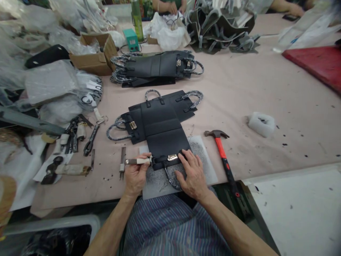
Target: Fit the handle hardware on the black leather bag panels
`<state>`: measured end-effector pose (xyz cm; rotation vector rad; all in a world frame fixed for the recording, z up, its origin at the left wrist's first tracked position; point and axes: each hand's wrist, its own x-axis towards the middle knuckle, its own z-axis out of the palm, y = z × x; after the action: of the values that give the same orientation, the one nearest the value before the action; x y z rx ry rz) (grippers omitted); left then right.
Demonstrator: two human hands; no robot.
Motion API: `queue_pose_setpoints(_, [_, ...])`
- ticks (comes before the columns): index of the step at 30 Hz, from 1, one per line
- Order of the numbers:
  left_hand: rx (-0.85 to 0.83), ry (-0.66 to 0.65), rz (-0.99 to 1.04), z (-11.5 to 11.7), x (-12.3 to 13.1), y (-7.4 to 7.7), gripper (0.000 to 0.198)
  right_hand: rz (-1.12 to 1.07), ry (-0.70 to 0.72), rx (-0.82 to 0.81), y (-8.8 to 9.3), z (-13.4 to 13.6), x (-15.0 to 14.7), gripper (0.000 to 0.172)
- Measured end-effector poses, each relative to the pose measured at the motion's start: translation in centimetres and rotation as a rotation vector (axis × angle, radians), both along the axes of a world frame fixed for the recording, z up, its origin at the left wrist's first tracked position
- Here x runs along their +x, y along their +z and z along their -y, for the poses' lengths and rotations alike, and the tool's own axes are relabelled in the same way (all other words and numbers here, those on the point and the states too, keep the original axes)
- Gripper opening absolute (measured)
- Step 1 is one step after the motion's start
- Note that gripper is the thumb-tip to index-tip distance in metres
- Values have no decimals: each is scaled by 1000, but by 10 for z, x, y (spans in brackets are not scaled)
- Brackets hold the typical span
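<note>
My left hand (pixel 136 176) is closed around a metal punch with a tape-wrapped shank (pixel 137 161), its tip against the left end of a black leather bag panel (pixel 166 137). My right hand (pixel 194 174) rests on the panel's right end, fingers apart, holding nothing. Between my hands sits a gold-coloured clasp (pixel 172 157) on the leather. Below it a plastic-wrapped handle (pixel 172 179) loops toward me. The panel's near end lies on a pale, marked board (pixel 206 158). A claw hammer (pixel 223 156) with a red and black handle lies right of my right hand.
A pronged punch (pixel 122 160) lies left of my left hand, with more hand tools (pixel 77 133) beyond. Stacked black bag pieces (pixel 160 65) lie farther back. A white block (pixel 261 124) and red board (pixel 317 64) are rightward. Another person's hands (pixel 173 7) show at the back.
</note>
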<state>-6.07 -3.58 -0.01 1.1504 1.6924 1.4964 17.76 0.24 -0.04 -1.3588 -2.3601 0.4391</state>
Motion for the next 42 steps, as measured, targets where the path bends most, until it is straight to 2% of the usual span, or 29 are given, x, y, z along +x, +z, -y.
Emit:
queue_pose_setpoints(8, [52, -34, -10, 0, 6, -5, 12, -13, 13, 23, 0, -2, 0, 62])
queue_pose_setpoints(16, [68, 12, 131, -1, 8, -7, 12, -20, 8, 28, 2, -2, 0, 60])
queue_pose_setpoints(27, [110, -59, 62, 0, 7, -10, 15, -21, 1, 16, 1, -4, -1, 60])
queue_pose_setpoints(42, [154, -30, 25, 3, 8, -14, 16, -19, 3, 9, 3, -5, -1, 60])
